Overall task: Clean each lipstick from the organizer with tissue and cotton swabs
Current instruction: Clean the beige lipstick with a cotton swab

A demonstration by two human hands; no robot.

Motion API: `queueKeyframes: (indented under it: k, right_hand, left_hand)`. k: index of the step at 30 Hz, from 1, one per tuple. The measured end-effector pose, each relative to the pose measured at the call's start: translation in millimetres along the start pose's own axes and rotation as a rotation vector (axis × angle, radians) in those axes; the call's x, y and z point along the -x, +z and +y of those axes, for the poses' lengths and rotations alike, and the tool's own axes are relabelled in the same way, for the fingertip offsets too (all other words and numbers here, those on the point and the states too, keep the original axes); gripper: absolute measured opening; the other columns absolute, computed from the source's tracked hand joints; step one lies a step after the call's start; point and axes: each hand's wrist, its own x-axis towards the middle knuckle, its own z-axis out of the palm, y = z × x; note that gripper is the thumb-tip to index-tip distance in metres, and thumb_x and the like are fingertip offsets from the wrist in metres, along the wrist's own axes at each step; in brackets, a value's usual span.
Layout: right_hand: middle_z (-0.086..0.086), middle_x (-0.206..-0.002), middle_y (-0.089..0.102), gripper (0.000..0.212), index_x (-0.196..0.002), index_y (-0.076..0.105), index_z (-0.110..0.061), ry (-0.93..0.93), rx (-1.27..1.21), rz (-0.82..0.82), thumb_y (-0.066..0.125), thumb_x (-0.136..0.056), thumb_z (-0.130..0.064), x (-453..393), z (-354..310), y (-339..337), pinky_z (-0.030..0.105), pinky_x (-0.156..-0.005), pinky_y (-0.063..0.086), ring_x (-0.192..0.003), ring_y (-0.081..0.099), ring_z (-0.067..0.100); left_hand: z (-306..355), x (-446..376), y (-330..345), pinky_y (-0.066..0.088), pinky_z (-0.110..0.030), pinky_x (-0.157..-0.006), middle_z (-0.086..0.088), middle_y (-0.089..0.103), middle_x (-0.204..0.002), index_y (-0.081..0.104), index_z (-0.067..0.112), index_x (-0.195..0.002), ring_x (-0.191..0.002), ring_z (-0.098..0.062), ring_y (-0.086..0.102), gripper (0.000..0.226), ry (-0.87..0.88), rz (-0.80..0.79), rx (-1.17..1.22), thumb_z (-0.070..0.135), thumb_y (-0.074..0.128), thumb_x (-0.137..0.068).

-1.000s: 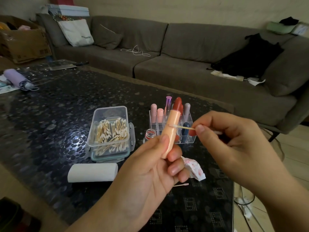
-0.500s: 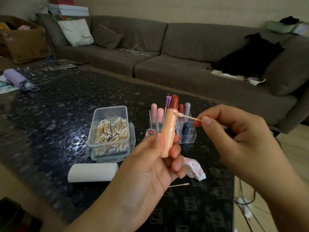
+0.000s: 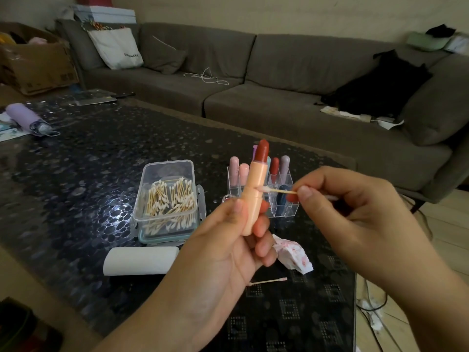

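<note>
Swab [image 3: 278, 191] tip has dropped from just under the red bullet to the seam mid-tube on the lipstick [image 3: 255, 193]; we note it touching there now. Left hand [image 3: 223, 252] grips the tube upright, above the table [image 3: 76, 174]. Right hand [image 3: 355, 214] pinches the swab stick. Just behind: organizer [image 3: 286, 207] with more lipsticks; beside it, swab box [image 3: 167, 201]. Near us: tissue roll [image 3: 140, 260], crumpled tissue [image 3: 293, 255], used swab [image 3: 269, 281].

Peach plastic lipstick tube [image 3: 254, 196], dark red bullet extended, stands near-upright above the clear acrylic compartmented organizer [image 3: 285, 199]. White-tipped wooden cotton swab [image 3: 278, 190] lies horizontal, tip touching the tube's mid-seam. Crumpled pink-stained white tissue [image 3: 291, 255] lies on the table just in front of the organizer.
</note>
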Motion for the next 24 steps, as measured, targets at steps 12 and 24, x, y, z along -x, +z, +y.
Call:
queueKeyframes:
  k: [12,24]
  right_hand:
    - [-0.004,-0.064,0.059,0.019,-0.081,0.065,-0.028,-0.021,0.001,-0.03,0.049,-0.087,-0.037,-0.3,-0.1,2.7,0.006,-0.045,0.034,-0.048,0.049,0.003]
    - [-0.012,-0.078,0.065,0.014,-0.084,0.065,-0.031,0.027,-0.029,0.025,0.054,-0.082,-0.041,0.8,1.6,-0.4,0.011,-0.055,0.046,-0.065,0.061,0.007]
  left_hand:
    - [-3.9,1.9,-0.1,0.043,-0.026,-0.053,-0.005,0.053,-0.066,0.068,0.008,-0.089,-0.056,-0.015,0.049,0.028,0.011,0.01,-0.097,0.028,0.053,-0.078]
    - [-3.0,2.8,2.1,0.045,-0.026,-0.049,-0.008,0.05,-0.065,0.07,0.001,-0.089,-0.052,-0.015,0.045,0.023,0.002,0.039,0.007,0.023,0.06,-0.086]
